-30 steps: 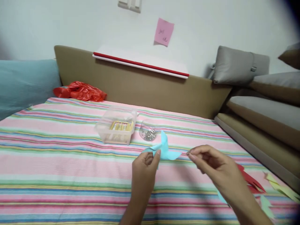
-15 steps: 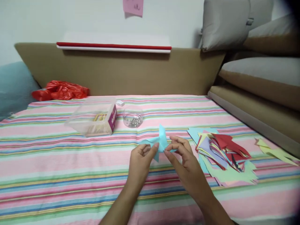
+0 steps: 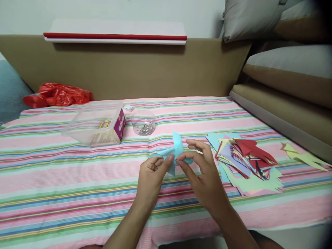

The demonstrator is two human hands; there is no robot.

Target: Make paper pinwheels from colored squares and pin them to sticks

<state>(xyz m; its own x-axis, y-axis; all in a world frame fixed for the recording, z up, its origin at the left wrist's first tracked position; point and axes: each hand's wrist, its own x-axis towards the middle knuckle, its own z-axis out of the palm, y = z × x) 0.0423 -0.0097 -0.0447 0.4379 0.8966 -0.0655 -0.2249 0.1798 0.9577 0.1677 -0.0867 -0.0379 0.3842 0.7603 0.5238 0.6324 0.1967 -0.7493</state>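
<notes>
"What is held in the grip?"

"A blue pinwheel (image 3: 177, 145), near mid-frame, is pinched by the left hand (image 3: 150, 174); at its middle, the right hand (image 3: 204, 174) is closed at the fingertips, whether on anything cannot be told."

"And around it?"

"A clear tub (image 3: 134, 121) of silvery pieces (image 3: 147, 129) is seen above left, a clear box (image 3: 77, 134) further left; coloured paper (image 3: 240, 159) is piled at right."

A plain off-white wall (image 3: 145, 10) is fronted by a long, smooth tan panel (image 3: 145, 76). A flat white board with a red front strip (image 3: 114, 36) is set along its top edge; soft shadow is cast beneath. Pink, multicoloured-striped cloth (image 3: 77, 186) is spread below. Grey-and-tan fabric cushions (image 3: 287, 74) are stacked at right.
</notes>
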